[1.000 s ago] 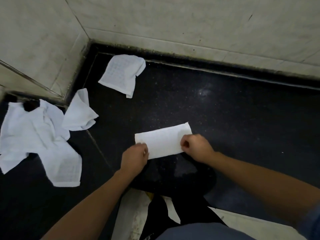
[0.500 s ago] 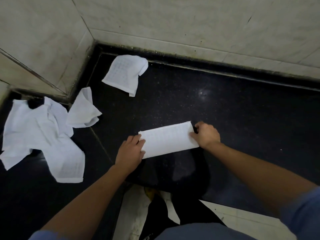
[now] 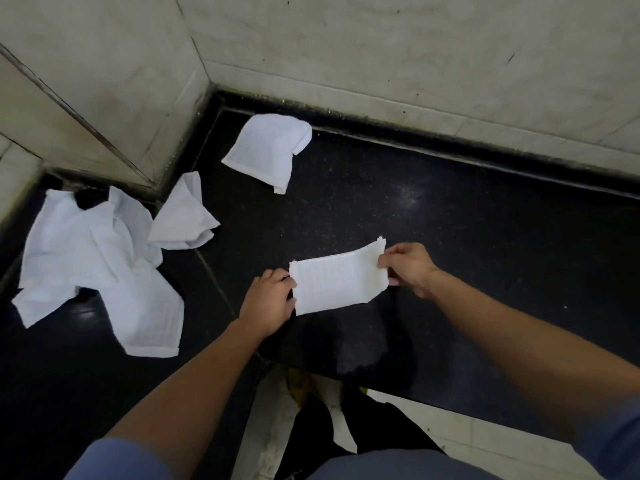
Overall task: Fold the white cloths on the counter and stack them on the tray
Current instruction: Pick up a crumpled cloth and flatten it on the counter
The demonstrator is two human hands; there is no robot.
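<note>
A folded white cloth (image 3: pixel 337 282) lies as a rectangle on the black counter (image 3: pixel 467 237) near its front edge. My left hand (image 3: pixel 270 299) holds the cloth's left end. My right hand (image 3: pixel 407 266) pinches the right end, which is lifted slightly off the counter. Other white cloths lie unfolded: one (image 3: pixel 268 148) near the back wall, one crumpled (image 3: pixel 185 216) by the corner, and a large spread-out heap (image 3: pixel 100 261) at the left. No tray is in view.
Pale tiled walls (image 3: pixel 381 57) close off the back and the left corner of the counter. The counter's front edge runs just below my hands, with a light floor (image 3: pixel 277 427) and my dark-trousered legs beneath.
My right hand has raised the cloth's right end off the counter. My left hand has closed on the left end. The view has shifted a little to the left.
</note>
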